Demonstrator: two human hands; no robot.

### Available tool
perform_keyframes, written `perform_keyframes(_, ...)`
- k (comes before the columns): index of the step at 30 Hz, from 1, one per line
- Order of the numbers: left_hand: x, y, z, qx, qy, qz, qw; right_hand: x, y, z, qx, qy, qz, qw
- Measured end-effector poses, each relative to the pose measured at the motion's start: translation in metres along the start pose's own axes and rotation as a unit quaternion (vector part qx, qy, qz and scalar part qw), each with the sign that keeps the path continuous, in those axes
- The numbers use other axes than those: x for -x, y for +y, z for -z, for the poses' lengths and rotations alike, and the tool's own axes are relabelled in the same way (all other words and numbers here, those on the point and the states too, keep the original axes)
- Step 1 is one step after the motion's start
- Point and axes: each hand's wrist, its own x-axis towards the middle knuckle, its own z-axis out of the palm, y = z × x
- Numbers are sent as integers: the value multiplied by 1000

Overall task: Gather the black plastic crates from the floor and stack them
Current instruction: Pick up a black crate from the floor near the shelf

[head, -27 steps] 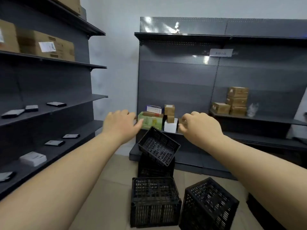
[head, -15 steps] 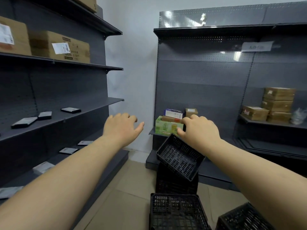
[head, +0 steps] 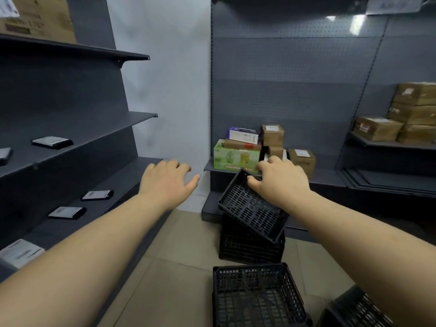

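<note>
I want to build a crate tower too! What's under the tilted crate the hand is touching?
Another black crate sits under the tilted crate, standing on the floor. The tilted one covers its top, so its inside is hidden.

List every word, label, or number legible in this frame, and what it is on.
None can be read.
White label on the large cardboard box, top left shelf: blurred.
Print on the green carton: too small.
White sign on the grey pegboard shelving: blurred.
Labels on the brown boxes: blurred.

Labels on cardboard boxes (head: 376,128) and shelf sign (head: 392,4), all blurred, unreadable
</note>
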Motion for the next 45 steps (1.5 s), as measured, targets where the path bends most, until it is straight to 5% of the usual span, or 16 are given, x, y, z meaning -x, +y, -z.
perform_keyframes(13, -227, 26, -95, 54, 38, -13, 998, -220, 67, -113, -32, -43, -47, 997)
perform_keyframes(20, -317, 58, -167, 79, -30, -36, 996, -278, 95, -176, -41, -112, -75, 990)
perform_keyframes(30, -492, 142, -270, 108, -14, -253, 961, -356, 166, -261, -11, -131, -254, 958)
perform_keyframes(37, -610, 148, -328, 117, -11, -381, 917, -430, 152, -316, -26, -122, -380, 917)
perform_keyframes(45, -672, 119, -354, 132, -37, -423, 896, -495, 116, -341, -58, -123, -473, 870)
